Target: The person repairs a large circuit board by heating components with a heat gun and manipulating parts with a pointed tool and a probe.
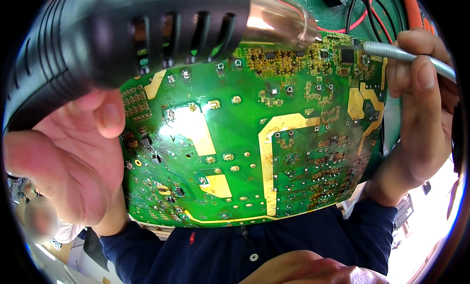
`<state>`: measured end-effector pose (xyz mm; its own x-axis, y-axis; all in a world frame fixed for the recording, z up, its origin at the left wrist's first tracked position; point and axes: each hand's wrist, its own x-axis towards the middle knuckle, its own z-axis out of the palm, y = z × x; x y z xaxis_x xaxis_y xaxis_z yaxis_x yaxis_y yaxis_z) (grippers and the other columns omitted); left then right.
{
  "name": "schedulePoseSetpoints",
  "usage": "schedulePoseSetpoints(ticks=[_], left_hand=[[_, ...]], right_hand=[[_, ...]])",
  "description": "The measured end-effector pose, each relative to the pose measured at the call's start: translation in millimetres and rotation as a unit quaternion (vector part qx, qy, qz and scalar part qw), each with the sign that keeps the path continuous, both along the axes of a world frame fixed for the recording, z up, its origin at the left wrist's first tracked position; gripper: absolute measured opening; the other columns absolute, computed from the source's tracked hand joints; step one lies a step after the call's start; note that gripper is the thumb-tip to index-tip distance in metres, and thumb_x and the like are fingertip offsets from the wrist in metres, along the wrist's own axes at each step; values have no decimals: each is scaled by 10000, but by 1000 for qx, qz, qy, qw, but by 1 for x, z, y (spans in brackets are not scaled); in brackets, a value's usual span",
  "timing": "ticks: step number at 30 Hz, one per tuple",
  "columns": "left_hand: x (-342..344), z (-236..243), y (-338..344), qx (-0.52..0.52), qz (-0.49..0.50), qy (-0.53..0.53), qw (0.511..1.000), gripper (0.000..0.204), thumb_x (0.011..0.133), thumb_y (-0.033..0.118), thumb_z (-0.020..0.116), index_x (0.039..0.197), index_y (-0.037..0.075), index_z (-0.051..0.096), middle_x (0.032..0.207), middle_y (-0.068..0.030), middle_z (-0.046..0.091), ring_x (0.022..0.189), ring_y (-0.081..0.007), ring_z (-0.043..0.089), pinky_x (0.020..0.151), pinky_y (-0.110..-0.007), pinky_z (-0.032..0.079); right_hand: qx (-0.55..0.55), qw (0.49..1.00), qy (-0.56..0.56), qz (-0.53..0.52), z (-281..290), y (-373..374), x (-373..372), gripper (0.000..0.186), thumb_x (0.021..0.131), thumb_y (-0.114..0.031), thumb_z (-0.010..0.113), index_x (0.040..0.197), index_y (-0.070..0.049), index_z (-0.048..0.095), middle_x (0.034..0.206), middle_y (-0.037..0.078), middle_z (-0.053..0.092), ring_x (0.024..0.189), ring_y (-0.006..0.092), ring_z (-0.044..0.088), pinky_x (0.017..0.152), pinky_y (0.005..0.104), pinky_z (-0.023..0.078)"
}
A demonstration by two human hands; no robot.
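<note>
while the chip (347, 56) still sits on the board (235, 129), right hand (424, 90) pinches a tool (389, 50), left hand (73, 159) half-curls behind the gun (105, 34), grip unclear.

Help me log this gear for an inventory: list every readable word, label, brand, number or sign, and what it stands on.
No text can be read.
Circuit board: any markings too small.
Black chip: too small.
Heat gun: no lettering shows.
Dark shirt: a red mark, too small to make out.
</note>
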<state>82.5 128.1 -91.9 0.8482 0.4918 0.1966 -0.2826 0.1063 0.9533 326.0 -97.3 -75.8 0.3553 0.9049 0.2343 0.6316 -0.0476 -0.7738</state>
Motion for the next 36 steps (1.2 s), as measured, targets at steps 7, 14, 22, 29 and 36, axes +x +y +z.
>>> schedulePoseSetpoints(ticks=[7, 14, 22, 29, 36], left_hand=[[6, 0, -9, -15, -9, -4, 1000, 466, 955, 298, 419, 1259, -55, 401, 1156, -210, 513, 851, -174, 548, 698, -270, 440], [3, 2, -10, -30, -17, -11, 999, 436, 963, 287, 401, 1237, -51, 424, 1103, -203, 545, 828, -190, 562, 684, -281, 467], [-7, -4, 11, 30, 18, 38, 999, 639, 932, 450, 424, 1376, 8, 302, 1436, -282, 195, 908, -65, 525, 709, -183, 404], [-7, -9, 16, 43, 1, 23, 999, 631, 936, 454, 407, 1361, -5, 327, 1422, -280, 236, 904, -66, 522, 695, -182, 401], [-11, -8, 20, 57, -2, 27, 998, 598, 942, 441, 397, 1320, -23, 384, 1415, -279, 255, 941, -74, 527, 694, -183, 400]], right_hand=[[-22, 994, -85, -69, 6, 12, -22, 229, 920, -127, 505, 985, 71, 600, 708, 103, 572, 641, 121, 541, 611, 215, 415], [38, 991, -110, 61, 2, 17, -22, 214, 888, -104, 534, 989, 78, 585, 709, 100, 557, 633, 158, 514, 611, 265, 408], [42, 994, -70, 70, -1, 22, -31, 274, 869, -167, 585, 983, 82, 585, 691, 92, 544, 610, 153, 491, 574, 267, 366], [57, 994, -84, -47, 2, 19, -38, 275, 916, -158, 524, 988, 100, 589, 700, 95, 564, 649, 126, 531, 676, 242, 434], [22, 996, -78, -39, 3, 17, -34, 248, 910, -126, 532, 996, 97, 597, 714, 94, 591, 674, 126, 551, 678, 231, 436]])
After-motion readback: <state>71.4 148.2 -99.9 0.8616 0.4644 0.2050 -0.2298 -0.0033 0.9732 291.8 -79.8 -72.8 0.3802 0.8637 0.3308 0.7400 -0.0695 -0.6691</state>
